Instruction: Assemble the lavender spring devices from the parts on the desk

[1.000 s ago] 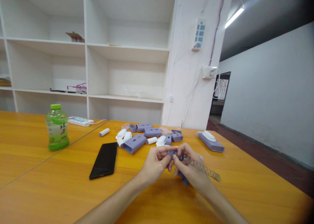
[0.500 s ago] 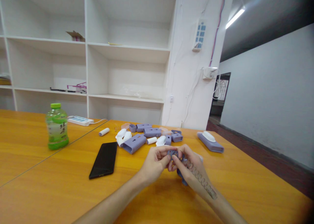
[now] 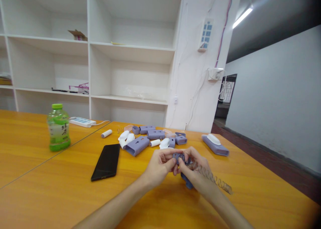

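Observation:
My left hand [image 3: 158,165] pinches a small purple plastic part [image 3: 176,157] between thumb and fingers. From the other side my right hand [image 3: 197,170] closes on the same part, its thumb against it. A translucent coil spring [image 3: 215,179] runs from the part across the back of my right hand, its free end past the wrist. Below the fingers another purple piece [image 3: 187,181] shows, mostly hidden by my right hand. How the spring joins the part is covered by my fingers.
Beyond my hands lie purple casings [image 3: 137,146], white oval pieces [image 3: 165,143] and white rollers [image 3: 155,142]. A black phone [image 3: 105,162] and a green bottle [image 3: 59,128] are to the left. At right sits a purple casing with a white top [image 3: 215,144]. Shelves [image 3: 130,100] stand behind.
The coil spring's free end has swung outward to the right, off my wrist. The purple part has shifted slightly right; both hands still grip it.

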The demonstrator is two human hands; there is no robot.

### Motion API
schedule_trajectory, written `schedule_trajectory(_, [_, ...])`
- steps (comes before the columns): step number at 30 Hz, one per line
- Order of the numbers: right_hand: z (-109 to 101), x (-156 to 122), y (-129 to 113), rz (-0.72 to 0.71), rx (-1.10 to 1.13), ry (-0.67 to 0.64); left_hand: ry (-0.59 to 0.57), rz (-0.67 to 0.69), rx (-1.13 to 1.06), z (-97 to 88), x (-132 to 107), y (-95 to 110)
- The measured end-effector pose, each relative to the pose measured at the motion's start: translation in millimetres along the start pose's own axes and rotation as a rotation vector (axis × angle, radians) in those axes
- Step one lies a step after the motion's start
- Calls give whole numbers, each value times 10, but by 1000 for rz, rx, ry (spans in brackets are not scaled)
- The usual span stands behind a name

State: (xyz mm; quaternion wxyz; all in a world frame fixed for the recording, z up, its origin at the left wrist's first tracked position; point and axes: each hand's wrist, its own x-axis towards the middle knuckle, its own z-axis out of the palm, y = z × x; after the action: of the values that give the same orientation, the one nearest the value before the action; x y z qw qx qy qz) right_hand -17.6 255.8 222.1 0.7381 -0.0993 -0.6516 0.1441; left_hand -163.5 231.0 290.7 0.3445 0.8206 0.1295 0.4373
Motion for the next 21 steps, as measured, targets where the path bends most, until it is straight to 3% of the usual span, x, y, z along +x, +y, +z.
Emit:
schedule_trajectory(10, [92,-18,-118,60,121,8,-4,3,17,-25,-18,39])
schedule_trajectory(21, [114,-42,-66,-23,-27,26,32,9,57,-8,-22,73])
